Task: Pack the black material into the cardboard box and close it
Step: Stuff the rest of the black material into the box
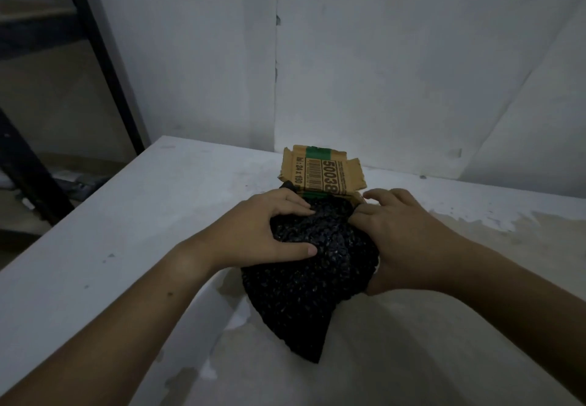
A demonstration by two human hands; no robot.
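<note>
Your left hand (253,231) and right hand (402,237) both clutch the material (304,288), fingers curled round it, its far end at the box (320,171) mouth near the back edge of the table (126,231). Squeeze it narrower, then feed it in gradually.

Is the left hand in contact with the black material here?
Touching. The head view shows the left hand gripping the black material, fingers and thumb directly on its surface.

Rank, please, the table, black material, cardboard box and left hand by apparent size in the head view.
1. table
2. black material
3. left hand and cardboard box: too close to rank; the box sits farther away and is partly hidden.
</note>
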